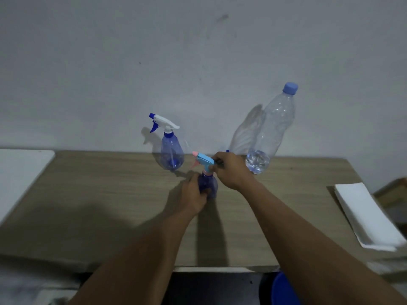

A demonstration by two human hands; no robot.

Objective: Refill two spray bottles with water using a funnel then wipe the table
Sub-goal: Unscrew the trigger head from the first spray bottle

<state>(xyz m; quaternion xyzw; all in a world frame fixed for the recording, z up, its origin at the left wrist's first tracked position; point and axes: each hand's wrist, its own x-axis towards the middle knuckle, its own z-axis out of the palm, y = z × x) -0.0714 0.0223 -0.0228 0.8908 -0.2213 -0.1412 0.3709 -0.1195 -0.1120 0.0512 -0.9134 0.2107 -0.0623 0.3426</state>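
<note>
I am looking down at a wooden surface (pixel 110 194) pushed against a pale wall (pixel 154 51). My left hand (pixel 195 195) is wrapping around the blue body of the near spray bottle (pixel 208 183), fingers curled closed on it, and the bottle is standing upright on the surface near the middle. My right hand (pixel 230 170) is closing on the back of that bottle's light blue trigger head (pixel 205 160), fingertips pinching it from the right side; the pink nozzle tip is pointing left. I cannot tell whether the head is screwed tight or loose.

Behind and a little left of it, the second spray bottle (pixel 170 153) is standing upright near the wall, with a white head and dark blue trigger and nozzle, apart from my hands. Its body is looking nearly empty.

To the right, a tall clear water bottle (pixel 267 137) with a blue cap (pixel 290 88) is standing near the wall, with water sitting only in its lowest part. It is just beside my right hand without touching it.

At the right edge of the surface a stack of white paper towels (pixel 367 216) is lying flat, well apart from the bottles. A small dark blue piece is peeking out just behind my right hand; I cannot tell what it is.
</note>
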